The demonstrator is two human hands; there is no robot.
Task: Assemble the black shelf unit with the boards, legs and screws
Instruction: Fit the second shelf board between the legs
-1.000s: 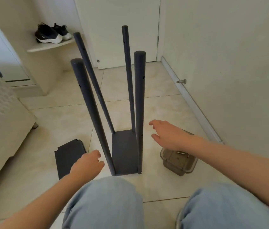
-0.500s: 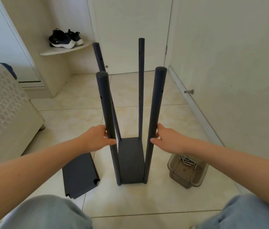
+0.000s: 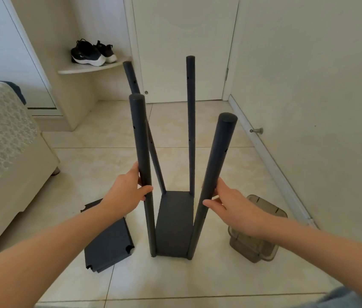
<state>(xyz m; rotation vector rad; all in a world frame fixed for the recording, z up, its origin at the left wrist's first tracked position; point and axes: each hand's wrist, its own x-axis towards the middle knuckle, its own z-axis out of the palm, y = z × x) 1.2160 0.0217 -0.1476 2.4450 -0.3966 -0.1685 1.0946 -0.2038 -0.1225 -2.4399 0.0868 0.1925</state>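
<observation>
near legs (image 3: 142,152) now wider apart, hands (image 3: 125,194) around them

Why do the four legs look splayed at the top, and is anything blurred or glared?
Head view: wide-angle; the door frame leans too, so the splay is at least partly lens distortion. Same view: soft light, no glare; left hand, right hand and the front left leg and front right leg look sharp.

1 head view, close, down onto shelf unit (image 3: 173,218)
</observation>
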